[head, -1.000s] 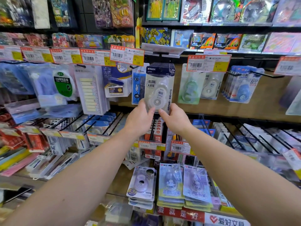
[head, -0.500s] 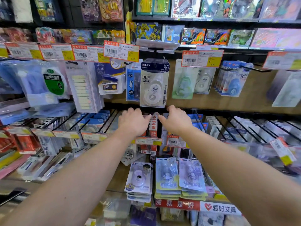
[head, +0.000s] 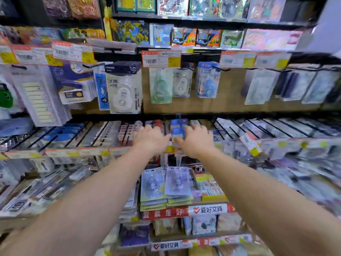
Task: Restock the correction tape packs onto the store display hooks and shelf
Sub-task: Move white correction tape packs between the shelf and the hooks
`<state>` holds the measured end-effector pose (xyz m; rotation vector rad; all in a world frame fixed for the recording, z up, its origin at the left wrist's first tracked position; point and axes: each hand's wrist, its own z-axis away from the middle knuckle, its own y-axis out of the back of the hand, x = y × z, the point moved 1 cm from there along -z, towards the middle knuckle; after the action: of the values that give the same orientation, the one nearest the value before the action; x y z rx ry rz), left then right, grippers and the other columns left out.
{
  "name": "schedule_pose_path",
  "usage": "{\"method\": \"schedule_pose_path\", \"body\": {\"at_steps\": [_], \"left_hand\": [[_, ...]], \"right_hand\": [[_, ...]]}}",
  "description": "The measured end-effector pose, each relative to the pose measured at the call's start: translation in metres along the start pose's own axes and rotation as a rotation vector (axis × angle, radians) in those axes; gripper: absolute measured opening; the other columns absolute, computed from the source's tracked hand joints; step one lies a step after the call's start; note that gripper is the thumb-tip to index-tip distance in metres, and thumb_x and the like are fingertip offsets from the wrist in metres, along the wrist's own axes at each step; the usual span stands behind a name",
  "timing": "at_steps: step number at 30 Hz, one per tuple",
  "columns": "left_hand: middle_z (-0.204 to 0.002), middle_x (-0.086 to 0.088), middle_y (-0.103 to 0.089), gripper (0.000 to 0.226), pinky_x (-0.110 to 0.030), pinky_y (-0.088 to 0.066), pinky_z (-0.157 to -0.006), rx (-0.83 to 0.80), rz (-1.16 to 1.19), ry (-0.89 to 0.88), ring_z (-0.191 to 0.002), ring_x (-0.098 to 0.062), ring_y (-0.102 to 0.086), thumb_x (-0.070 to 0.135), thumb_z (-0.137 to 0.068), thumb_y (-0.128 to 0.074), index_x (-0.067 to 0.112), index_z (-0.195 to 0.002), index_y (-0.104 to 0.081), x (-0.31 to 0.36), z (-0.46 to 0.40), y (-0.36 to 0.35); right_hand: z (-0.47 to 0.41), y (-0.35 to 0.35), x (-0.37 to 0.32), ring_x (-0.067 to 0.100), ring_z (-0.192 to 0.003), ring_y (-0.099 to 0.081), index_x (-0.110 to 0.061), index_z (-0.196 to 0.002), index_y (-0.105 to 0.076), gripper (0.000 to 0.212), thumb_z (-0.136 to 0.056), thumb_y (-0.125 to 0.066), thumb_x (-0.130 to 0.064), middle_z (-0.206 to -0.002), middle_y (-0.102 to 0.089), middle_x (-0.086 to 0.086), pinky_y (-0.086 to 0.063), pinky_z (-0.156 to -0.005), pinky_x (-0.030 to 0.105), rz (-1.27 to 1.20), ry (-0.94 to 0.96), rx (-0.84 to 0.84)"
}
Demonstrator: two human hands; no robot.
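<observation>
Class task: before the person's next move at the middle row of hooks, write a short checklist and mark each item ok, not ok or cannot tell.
1. Large white correction tape pack hangs on its upper hook: ok.
2. Left hand free of any pack: cannot tell, blurred.
3. Right hand touching the blue packs: ok.
4. Right hand's grip on them secure: cannot tell.
5. Lower shelf stacks lying flat: ok.

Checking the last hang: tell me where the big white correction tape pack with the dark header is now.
In the head view, the white correction tape pack hangs on the upper hook row, left of centre, between a blue pack and a green pack, above both hands.
</observation>
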<state>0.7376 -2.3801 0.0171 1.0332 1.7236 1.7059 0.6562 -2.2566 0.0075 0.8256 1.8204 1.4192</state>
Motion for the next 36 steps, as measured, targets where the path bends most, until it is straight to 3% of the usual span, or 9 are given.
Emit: {"method": "schedule_pose_path", "body": {"at_steps": [7, 16, 25, 30, 33, 36], "left_hand": [[-0.138, -0.015, -0.050, 0.063, -0.044, -0.038, -0.104, -0.049, -0.010, -0.238, -0.128, -0.035, -0.045, 0.062, -0.095, -0.036, 0.014, -0.131, -0.054, 0.190, 0.046, -0.036], [-0.145, -0.016, -0.044, 0.069, -0.046, -0.034, -0.107, -0.158, 0.015, -0.471, -0.133, -0.036, -0.040, 0.065, -0.095, -0.035, 0.013, -0.137, -0.049, 0.415, 0.121, -0.088], [-0.140, -0.015, -0.046, 0.061, -0.045, -0.036, -0.104, -0.288, -0.012, -0.517, -0.128, -0.035, -0.043, 0.058, -0.096, -0.038, 0.013, -0.137, -0.046, 0.495, 0.127, -0.167], [-0.142, -0.017, -0.046, 0.066, -0.046, -0.039, -0.104, -0.426, 0.019, -0.506, -0.128, -0.037, -0.044, 0.053, -0.097, -0.039, 0.005, -0.143, -0.037, 0.525, 0.114, -0.218], [-0.141, -0.016, -0.047, 0.062, -0.042, -0.041, -0.101, -0.471, 0.073, -0.486, -0.128, -0.035, -0.043, 0.053, -0.096, -0.042, 0.007, -0.136, -0.048, 0.545, 0.101, -0.243], [-0.141, -0.019, -0.047, 0.071, -0.042, -0.040, -0.104, -0.552, 0.088, -0.484, -0.132, -0.037, -0.041, 0.063, -0.091, -0.038, 0.008, -0.133, -0.051, 0.568, 0.083, -0.260]], "right_hand": [[0.066, 0.024, 0.194, 0.035, -0.127, -0.044, -0.016, -0.134, -0.048, 0.056, -0.096, -0.040, -0.055, -0.137, -0.051, 0.015, -0.037, -0.101, 0.043, 0.037, -0.170, 0.046], [0.161, 0.053, 0.432, 0.035, -0.138, -0.034, -0.018, -0.146, -0.039, 0.068, -0.095, -0.036, -0.063, -0.151, -0.038, 0.012, -0.029, -0.112, 0.050, 0.042, -0.462, -0.034], [0.198, 0.027, 0.543, 0.035, -0.134, -0.038, -0.018, -0.144, -0.040, 0.060, -0.097, -0.038, -0.055, -0.145, -0.044, 0.014, -0.033, -0.108, 0.047, 0.027, -0.631, -0.160], [0.188, 0.000, 0.581, 0.034, -0.133, -0.039, -0.019, -0.141, -0.043, 0.057, -0.098, -0.036, -0.056, -0.144, -0.045, 0.012, -0.031, -0.107, 0.046, 0.034, -0.659, -0.227], [0.174, -0.017, 0.601, 0.034, -0.138, -0.034, -0.017, -0.144, -0.040, 0.060, -0.098, -0.037, -0.056, -0.149, -0.041, 0.013, -0.029, -0.110, 0.046, 0.040, -0.667, -0.276], [0.153, -0.035, 0.625, 0.035, -0.142, -0.029, -0.016, -0.143, -0.041, 0.059, -0.098, -0.038, -0.055, -0.152, -0.037, 0.015, -0.026, -0.113, 0.047, 0.049, -0.697, -0.333]]}}
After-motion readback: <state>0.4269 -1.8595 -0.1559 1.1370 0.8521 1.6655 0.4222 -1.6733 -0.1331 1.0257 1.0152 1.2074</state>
